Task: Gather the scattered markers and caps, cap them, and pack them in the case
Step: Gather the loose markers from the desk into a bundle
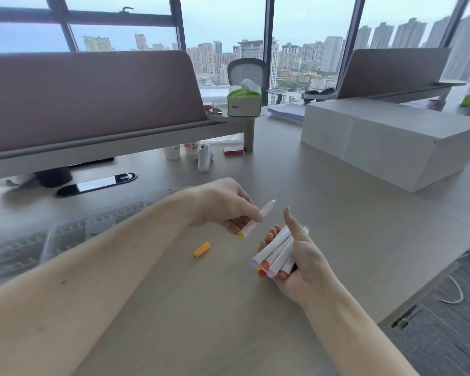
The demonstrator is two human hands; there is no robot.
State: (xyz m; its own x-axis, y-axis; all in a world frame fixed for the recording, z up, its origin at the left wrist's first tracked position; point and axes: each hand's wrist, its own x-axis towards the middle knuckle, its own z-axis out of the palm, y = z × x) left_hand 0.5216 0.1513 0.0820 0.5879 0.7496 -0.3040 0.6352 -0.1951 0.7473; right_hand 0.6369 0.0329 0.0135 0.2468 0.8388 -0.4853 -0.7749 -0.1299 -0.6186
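My left hand (228,204) pinches one white marker (255,221) with a yellow end, above the bench (337,213). My right hand (301,264), just beside it, curls round a bundle of markers (276,251), thumb raised. An orange cap (201,249) lies loose on the bench near my left hand. The clear case (65,234) sits at the left, blurred.

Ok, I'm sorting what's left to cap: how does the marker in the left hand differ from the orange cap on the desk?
The marker is long, white-barrelled with a yellow end; the orange cap is short and all one colour. The left hand pinches the marker above the desk; the orange cap lies loose on it, untouched. Both slant the same way in this view.
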